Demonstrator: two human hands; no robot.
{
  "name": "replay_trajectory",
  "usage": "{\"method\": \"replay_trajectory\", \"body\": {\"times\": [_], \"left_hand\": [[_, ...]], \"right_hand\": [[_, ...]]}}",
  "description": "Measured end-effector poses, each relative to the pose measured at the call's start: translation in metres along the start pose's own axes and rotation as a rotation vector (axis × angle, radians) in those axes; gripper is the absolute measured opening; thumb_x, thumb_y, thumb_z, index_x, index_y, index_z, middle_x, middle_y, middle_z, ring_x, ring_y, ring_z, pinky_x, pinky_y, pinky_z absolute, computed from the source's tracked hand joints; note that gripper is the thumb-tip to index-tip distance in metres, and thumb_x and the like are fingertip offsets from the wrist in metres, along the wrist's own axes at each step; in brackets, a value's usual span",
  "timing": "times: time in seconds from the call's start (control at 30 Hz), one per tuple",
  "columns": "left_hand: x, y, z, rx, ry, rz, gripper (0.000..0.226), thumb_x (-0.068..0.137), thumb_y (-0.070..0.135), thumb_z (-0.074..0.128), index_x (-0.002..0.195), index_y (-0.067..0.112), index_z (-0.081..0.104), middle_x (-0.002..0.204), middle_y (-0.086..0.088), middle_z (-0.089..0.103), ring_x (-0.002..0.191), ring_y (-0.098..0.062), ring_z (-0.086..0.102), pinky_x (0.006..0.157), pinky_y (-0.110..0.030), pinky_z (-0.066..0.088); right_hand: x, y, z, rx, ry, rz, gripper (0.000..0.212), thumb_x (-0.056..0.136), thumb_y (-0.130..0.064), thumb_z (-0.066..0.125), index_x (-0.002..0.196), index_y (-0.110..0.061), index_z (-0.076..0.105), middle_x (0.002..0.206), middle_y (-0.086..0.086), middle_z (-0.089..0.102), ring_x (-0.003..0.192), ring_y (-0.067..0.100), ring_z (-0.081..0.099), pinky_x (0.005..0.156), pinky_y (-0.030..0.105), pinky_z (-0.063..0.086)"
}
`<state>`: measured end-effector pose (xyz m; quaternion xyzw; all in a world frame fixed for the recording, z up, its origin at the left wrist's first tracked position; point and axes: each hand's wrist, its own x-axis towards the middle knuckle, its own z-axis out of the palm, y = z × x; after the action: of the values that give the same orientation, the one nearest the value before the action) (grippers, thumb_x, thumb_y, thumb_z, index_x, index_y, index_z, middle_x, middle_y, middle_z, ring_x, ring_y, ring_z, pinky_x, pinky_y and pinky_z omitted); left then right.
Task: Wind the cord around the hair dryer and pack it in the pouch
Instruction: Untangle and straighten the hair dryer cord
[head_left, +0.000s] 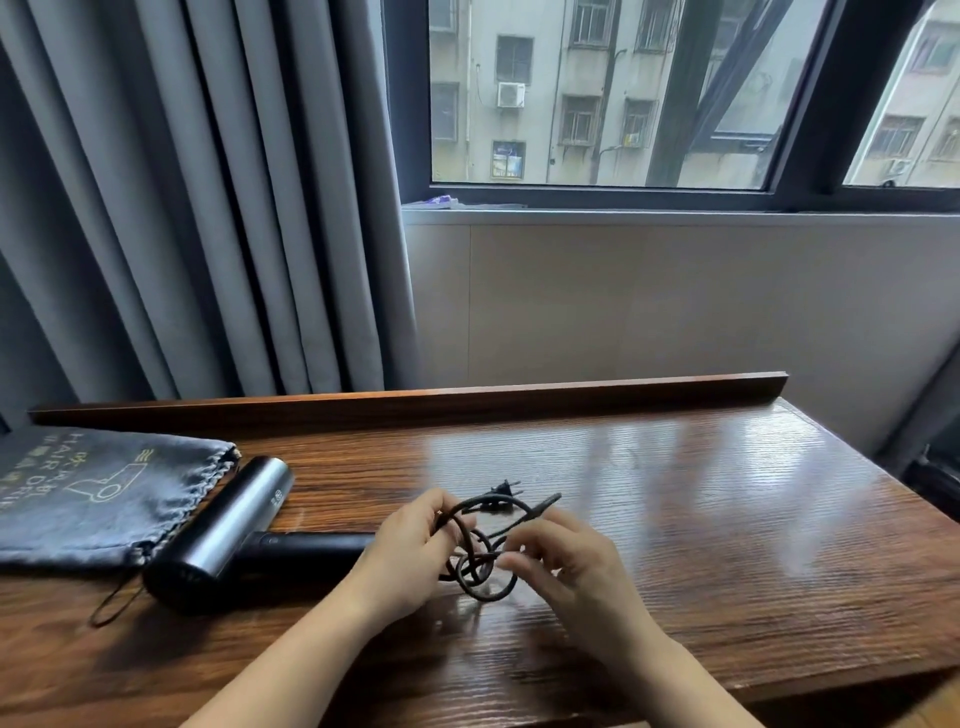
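Observation:
A dark hair dryer (223, 525) lies on the wooden table (675, 519), its barrel next to a grey drawstring pouch (98, 493) at the far left and its handle pointing right. The black cord (480, 561) is tangled in loops in front of me, with its plug (503, 488) just behind the loops. My left hand (410, 551) grips a loop of the cord near the handle's end. My right hand (561, 556) pinches another part of the cord with curled fingers.
A raised wooden ledge (415, 400) runs along the table's back edge. Grey curtains (182, 208) hang behind on the left, and a window (623, 93) is at the back right. A thin wrist strap (111, 597) trails from the dryer's barrel.

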<state>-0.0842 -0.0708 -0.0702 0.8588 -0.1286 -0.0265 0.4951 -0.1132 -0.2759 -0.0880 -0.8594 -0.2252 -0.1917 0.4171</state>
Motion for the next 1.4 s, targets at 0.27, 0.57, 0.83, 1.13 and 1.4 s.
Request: {"method": "replay_trajectory", "body": {"times": [0.27,0.57,0.83,1.13,1.4], "left_hand": [[0.001,-0.002,-0.014,0.054,0.027,0.09,0.036,0.091,0.056,0.048,0.089,0.021,0.06,0.086,0.006,0.072,0.083,-0.008,0.067,0.079,-0.036,0.052],[-0.003,-0.008,-0.006,0.154,0.039,0.106,0.015,0.101,0.018,0.044,0.089,0.026,0.048,0.073,0.012,0.066,0.082,-0.003,0.065,0.076,-0.03,0.052],[-0.003,-0.005,0.003,0.227,0.054,0.125,0.014,0.1,0.021,0.045,0.089,0.029,0.046,0.073,0.01,0.061,0.077,-0.017,0.059,0.075,-0.045,0.049],[-0.019,0.011,-0.004,0.179,-0.094,0.087,0.037,0.074,0.053,0.058,0.107,0.04,0.048,0.108,0.017,0.051,0.108,-0.007,0.041,0.093,-0.028,0.037],[-0.016,0.006,-0.01,0.128,-0.108,0.072,0.047,0.081,0.016,0.063,0.114,0.047,0.048,0.113,0.014,0.05,0.109,-0.008,0.054,0.093,-0.021,0.045]], "right_hand": [[0.003,0.002,-0.005,0.652,0.263,0.49,0.027,0.104,-0.017,0.041,0.082,-0.005,0.051,0.067,0.004,0.058,0.057,0.023,0.052,0.047,0.033,0.042],[0.01,0.001,-0.013,0.547,0.315,0.866,0.015,0.1,-0.02,0.047,0.09,-0.012,0.053,0.086,0.01,0.062,0.049,0.011,0.046,0.042,0.022,0.032],[0.0,-0.029,-0.003,-0.387,-0.022,-0.223,0.035,0.091,-0.028,0.058,0.126,-0.028,0.052,0.113,-0.015,0.063,0.107,0.005,0.055,0.098,0.027,0.036],[-0.001,-0.018,0.004,-0.211,0.045,0.034,0.014,0.091,-0.041,0.057,0.086,-0.03,0.065,0.08,-0.019,0.063,0.077,-0.002,0.053,0.07,0.018,0.041],[0.003,-0.011,-0.009,-0.08,0.032,0.101,0.011,0.094,-0.029,0.054,0.085,-0.029,0.059,0.085,-0.015,0.056,0.084,0.008,0.055,0.073,0.017,0.04]]}}
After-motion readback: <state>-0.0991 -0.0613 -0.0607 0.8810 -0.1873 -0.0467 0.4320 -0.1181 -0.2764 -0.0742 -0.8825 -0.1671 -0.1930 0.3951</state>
